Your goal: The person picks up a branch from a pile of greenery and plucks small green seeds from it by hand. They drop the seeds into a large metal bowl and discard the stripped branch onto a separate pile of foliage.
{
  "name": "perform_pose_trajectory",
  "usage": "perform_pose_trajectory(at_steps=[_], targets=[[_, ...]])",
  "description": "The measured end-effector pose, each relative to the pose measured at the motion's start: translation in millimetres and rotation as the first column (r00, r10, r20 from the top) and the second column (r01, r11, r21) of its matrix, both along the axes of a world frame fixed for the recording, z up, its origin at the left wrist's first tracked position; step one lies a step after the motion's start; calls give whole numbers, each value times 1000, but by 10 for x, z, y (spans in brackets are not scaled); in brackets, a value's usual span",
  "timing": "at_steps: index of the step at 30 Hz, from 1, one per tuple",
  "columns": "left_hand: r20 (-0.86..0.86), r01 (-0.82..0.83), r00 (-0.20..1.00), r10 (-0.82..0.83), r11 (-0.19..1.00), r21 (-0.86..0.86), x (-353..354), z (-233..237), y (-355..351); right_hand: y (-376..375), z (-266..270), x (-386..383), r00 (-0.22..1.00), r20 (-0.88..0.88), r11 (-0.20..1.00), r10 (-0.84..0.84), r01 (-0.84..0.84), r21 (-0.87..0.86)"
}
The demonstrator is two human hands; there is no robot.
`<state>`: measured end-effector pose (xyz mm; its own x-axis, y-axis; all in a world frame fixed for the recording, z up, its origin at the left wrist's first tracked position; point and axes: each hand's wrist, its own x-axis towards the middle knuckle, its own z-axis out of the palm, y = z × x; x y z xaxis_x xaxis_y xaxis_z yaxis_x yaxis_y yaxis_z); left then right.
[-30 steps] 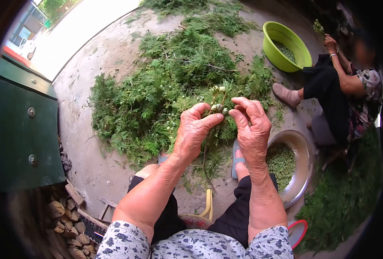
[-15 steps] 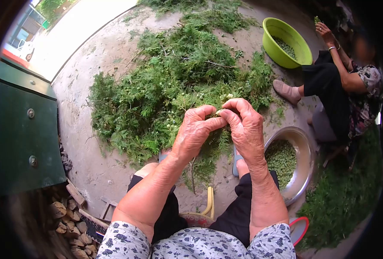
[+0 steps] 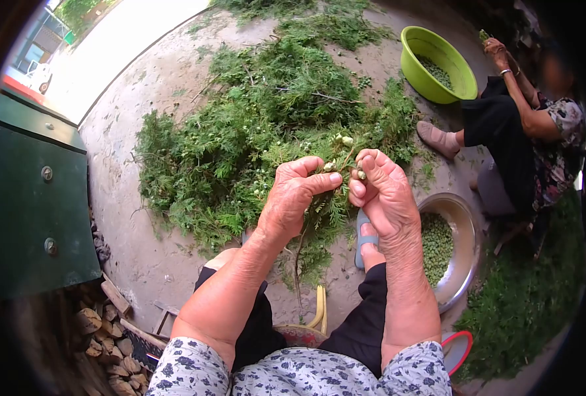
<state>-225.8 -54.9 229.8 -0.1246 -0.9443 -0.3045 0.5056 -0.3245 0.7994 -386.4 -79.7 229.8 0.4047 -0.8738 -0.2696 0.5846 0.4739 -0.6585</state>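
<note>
My left hand [image 3: 298, 195] is closed, thumb and fingers pinching an evergreen sprig [image 3: 347, 158] that bears pale green cones. Beside it, my right hand [image 3: 392, 198] has its fingers curled around a small green cone [image 3: 361, 174]. Both hands are held close together above a large heap of cut evergreen branches [image 3: 240, 148] on the ground. To the right of my right forearm stands a steel basin [image 3: 466, 270], with many picked green cones [image 3: 436, 247] in it.
At the upper right, a co-worker [image 3: 537, 122] sits holding a sprig beside a lime-green basin [image 3: 461, 82] of cones. A dark green metal panel [image 3: 26, 198] stands at left, above chopped firewood [image 3: 111, 343]. More greenery [image 3: 520, 310] lies at lower right, near a red-rimmed container [image 3: 463, 346].
My hands have moved apart a little, and my right hand has turned and shifted right with a cone in its fingers. More of the sprig shows between them.
</note>
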Motion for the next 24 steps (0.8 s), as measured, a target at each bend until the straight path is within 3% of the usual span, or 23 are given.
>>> perform_pose_trajectory(at_steps=[2, 7, 10, 11, 12, 13, 14, 19, 22, 24], targets=[[133, -63, 988, 73, 995, -79, 7, -4, -24, -24, -32, -26, 991, 127, 999, -40, 39, 7], [263, -100, 955, 140, 982, -159, -11, -55, -21, -8, 120, 58, 989, 125, 997, -82, 81, 6], [362, -86, 919, 157, 975, -204, -16, -71, -7, 16, 35, 99, 986, -162, 988, -43, 17, -156], [416, -69, 895, 159, 972, -223, -17, -78, -6, 38, 35, 126, 986, -163, 988, -44, 18, -156], [416, -68, 896, 157, 973, -223, -16, -74, -2, 62, 36, 173, 877, -460, 938, -142, -29, -346], [502, -39, 849, 166, 967, -252, -12, -64, 6, 82, 37, 215, 675, -680, 858, -286, -136, -496], [584, -9, 793, 177, 960, -279, -6, -61, 13, 95, 28, 244, 647, -683, 828, -339, -139, -543], [615, 50, 777, 137, 960, -276, 20, -147, 40, 119, 2, 268, 638, -673, 813, -375, -123, -569], [542, 46, 835, 94, 970, -239, 48, -100, 38, 92, -24, 220, 687, -682, 887, -252, -119, -447], [474, 33, 877, 75, 976, -216, 53, -84, 31, 65, -13, 150, 969, -245, 997, 12, -30, -70]])
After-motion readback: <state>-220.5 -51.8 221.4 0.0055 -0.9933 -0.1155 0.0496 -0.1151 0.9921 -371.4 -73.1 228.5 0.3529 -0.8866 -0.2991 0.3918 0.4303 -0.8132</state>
